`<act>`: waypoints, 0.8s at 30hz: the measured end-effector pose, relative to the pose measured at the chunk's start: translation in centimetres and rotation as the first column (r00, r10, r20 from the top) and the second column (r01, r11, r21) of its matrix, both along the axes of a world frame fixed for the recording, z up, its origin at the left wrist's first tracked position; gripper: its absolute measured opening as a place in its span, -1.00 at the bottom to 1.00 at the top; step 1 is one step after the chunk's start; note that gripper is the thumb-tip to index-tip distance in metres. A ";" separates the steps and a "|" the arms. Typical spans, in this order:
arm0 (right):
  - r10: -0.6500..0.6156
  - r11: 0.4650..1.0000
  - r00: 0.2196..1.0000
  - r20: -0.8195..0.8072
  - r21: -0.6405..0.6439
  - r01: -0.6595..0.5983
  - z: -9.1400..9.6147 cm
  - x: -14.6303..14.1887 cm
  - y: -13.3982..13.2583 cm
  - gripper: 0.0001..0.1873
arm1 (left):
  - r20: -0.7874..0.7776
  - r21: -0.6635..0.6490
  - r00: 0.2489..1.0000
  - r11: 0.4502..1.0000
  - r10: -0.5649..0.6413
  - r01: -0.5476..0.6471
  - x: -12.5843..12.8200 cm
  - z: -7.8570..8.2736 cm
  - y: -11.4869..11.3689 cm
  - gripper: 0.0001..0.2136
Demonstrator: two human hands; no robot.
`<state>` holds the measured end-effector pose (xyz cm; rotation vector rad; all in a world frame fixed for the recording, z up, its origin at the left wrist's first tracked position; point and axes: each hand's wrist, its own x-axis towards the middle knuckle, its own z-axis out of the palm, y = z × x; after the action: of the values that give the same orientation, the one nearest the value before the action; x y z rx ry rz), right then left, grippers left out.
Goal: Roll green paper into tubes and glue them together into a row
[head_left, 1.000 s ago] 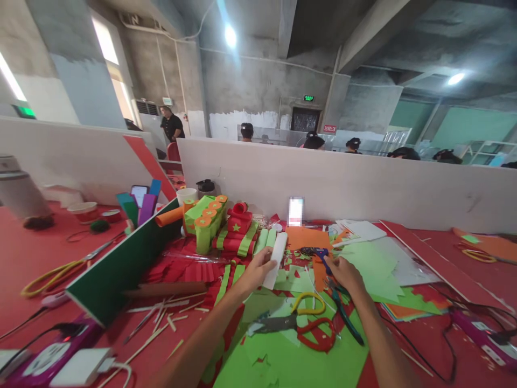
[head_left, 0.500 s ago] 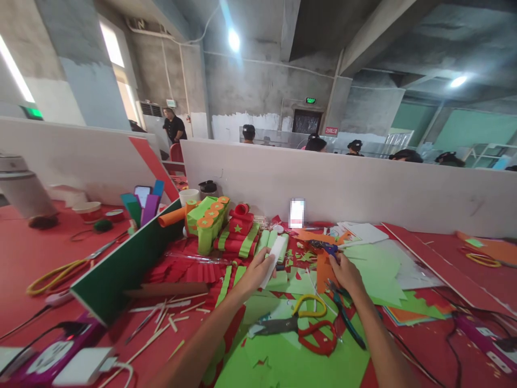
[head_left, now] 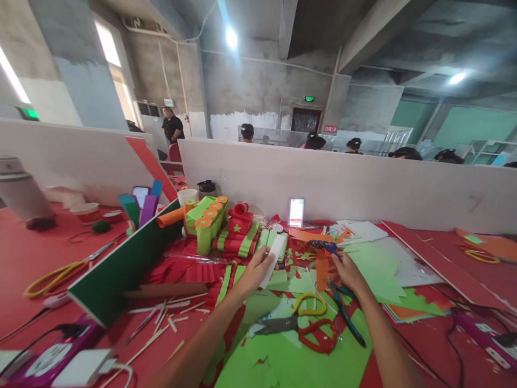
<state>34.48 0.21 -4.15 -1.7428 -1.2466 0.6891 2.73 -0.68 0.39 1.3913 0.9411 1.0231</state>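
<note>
My left hand (head_left: 255, 270) is closed round a white rolled paper tube (head_left: 275, 255), held tilted over the cluttered table. My right hand (head_left: 348, 272) grips an orange paper piece (head_left: 322, 268) just right of it, close to a blue glue gun (head_left: 325, 247). Below both hands lie scissors with a yellow and a red handle (head_left: 301, 319) on a green sheet (head_left: 283, 350). Dark green pliers (head_left: 345, 312) lie beside my right forearm.
A green and red paper model (head_left: 220, 225) stands behind the hands, with a phone (head_left: 296, 212) propped against the white divider (head_left: 363, 183). A green board (head_left: 121, 264) leans at left; sticks, cables and a power strip (head_left: 484, 334) lie around. Several people sit beyond the divider.
My right hand has gone from resting near the glue gun to gripping the orange paper piece. My left hand with the white tube has dipped slightly; the view wobbled.
</note>
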 end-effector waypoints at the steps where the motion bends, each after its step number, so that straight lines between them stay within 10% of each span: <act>1: 0.001 1.000 0.998 -0.067 0.015 0.000 0.0 -0.2 0.0 -0.76 | 0.003 -0.002 1.000 1.000 -0.002 0.002 0.0 0.0 0.0 -0.65; 13: 0.054 0.993 0.890 -0.453 0.119 0.000 1.1 -1.2 -0.5 -0.56 | 0.002 0.012 1.000 1.000 -0.002 0.002 0.0 -0.4 0.3 -0.66; 24: 0.011 0.990 1.000 -0.026 0.137 -0.007 -0.2 -1.2 0.5 -0.68 | 0.021 -0.023 0.999 0.999 0.027 -0.026 0.1 0.2 -0.3 -0.63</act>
<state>33.27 0.72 -4.36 -1.6113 -1.2543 0.6153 2.85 -1.00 0.63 1.3501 0.9550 1.0423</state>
